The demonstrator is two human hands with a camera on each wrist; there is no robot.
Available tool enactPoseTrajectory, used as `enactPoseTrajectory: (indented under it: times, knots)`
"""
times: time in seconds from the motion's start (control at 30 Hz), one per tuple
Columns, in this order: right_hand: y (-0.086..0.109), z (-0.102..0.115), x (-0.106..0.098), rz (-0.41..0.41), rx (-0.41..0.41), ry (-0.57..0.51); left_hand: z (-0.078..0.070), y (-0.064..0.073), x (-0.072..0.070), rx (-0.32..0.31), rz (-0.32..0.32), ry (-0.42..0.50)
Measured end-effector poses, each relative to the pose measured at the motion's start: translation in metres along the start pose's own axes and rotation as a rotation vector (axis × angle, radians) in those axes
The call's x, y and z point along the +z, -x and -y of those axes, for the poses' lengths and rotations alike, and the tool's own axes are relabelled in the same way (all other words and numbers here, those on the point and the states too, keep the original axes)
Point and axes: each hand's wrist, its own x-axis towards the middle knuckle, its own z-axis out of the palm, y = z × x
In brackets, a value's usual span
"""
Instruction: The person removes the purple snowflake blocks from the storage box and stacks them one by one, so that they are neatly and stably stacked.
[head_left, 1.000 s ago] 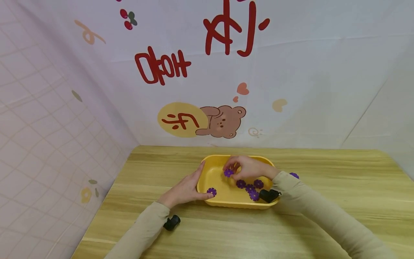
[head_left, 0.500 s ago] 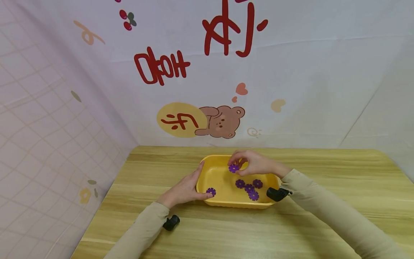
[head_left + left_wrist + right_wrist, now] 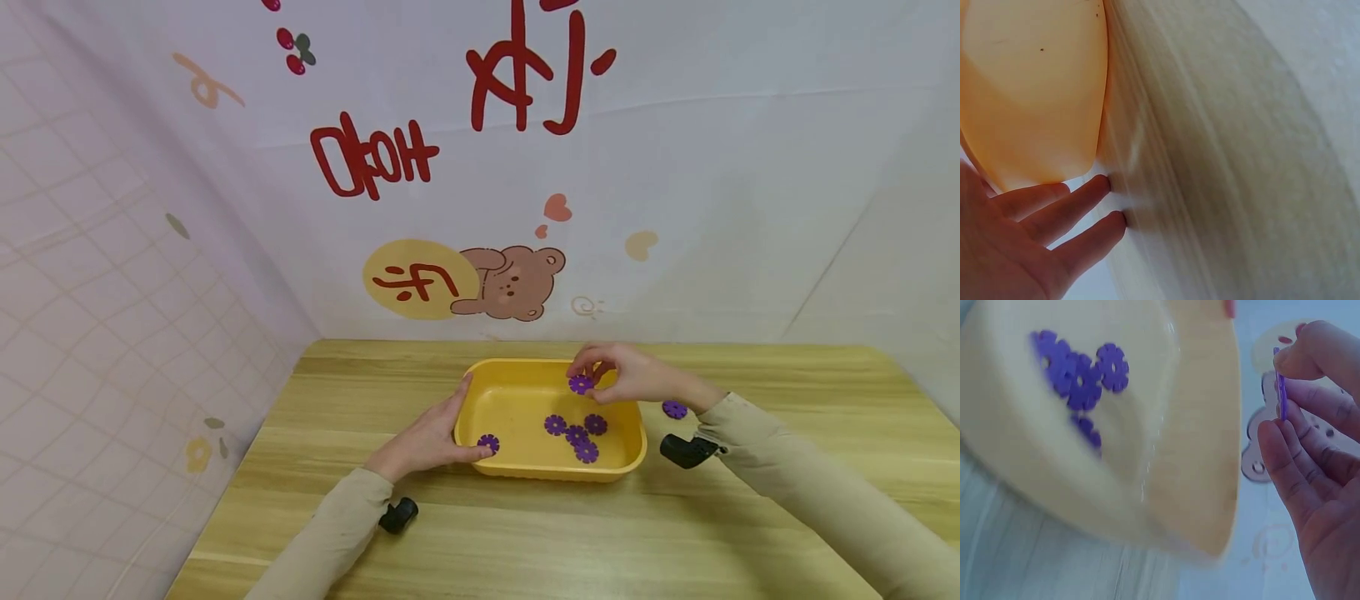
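A yellow plastic basin (image 3: 555, 475) sits on the wooden table. My left hand (image 3: 431, 437) rests spread against its left end, thumb across the front corner; in the left wrist view the fingers (image 3: 1072, 212) lie nearly straight along the outside. By the thumb tip is a purple snowflake disc (image 3: 488, 442). Over the back right of the basin, my right hand (image 3: 630, 375) pinches another purple snowflake disc (image 3: 580, 384), seen edge-on (image 3: 1282, 394) in the right wrist view between thumb and fingertips. Several more discs (image 3: 576, 436) lie on the basin floor, some overlapping.
One more purple disc (image 3: 674, 409) lies on the table right of the basin, beside the right forearm. Black wrist cameras (image 3: 690, 451) stick out from both sleeves. Behind the table hangs a printed white cloth (image 3: 705, 275).
My right hand has moved right and slightly toward the back with its disc. Its sleeve has shifted right, showing the disc on the table. The left hand has stayed put.
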Motion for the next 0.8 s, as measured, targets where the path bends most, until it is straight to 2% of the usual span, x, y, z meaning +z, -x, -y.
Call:
enactPoseTrajectory:
  times: [0.2,0.33,0.5,0.8]
  knots:
    - [0.022,-0.007,-0.013,-0.042,0.008,0.014,-0.001,0.0,-0.001,-0.026,-0.002,-0.016]
    - [0.037,-0.014,-0.016,-0.059,0.034,0.038,-0.002,-0.001,0.0,-0.034,0.001,-0.016]
    - [0.055,-0.025,-0.018,-0.102,0.02,0.081,-0.003,-0.002,0.0,-0.028,0.005,-0.015]
    - [0.082,-0.041,-0.023,-0.178,0.049,0.062,-0.002,-0.001,0.001,-0.032,0.002,-0.003]
